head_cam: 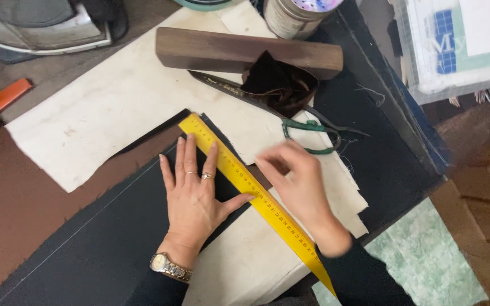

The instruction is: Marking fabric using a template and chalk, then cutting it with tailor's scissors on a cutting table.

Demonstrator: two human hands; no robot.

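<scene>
One long yellow metal ruler (256, 195) is laid diagonally across the work surface, its long axis running from the upper left, near the middle of the view, down to the lower right, where it tapers out of sight beside a dark sleeve. Its upper end is rested on a sheet of black fabric (97, 243), along whose right edge the ruler is aligned; a thin pale line can be seen drawn across that fabric. The left hand (194, 195) is spread flat, fingers open, on the black fabric just beside the ruler, with the thumb pressed against the ruler's edge; rings and a metal wristwatch (169, 266) are worn. The right hand (296, 181) is held over the ruler's other side, blurred, with fingertips pinched near its edge; whether anything is gripped cannot be told. Both are set upon a cream paper sheet (120, 107). Farther up, a pair of dark scissors with green-wrapped handles (307, 130) is lain, partly covered by a bundle of dark brown scraps (279, 85), with a brown wooden block (245, 52) behind it and a metal tin (296, 17) at the top edge.
</scene>
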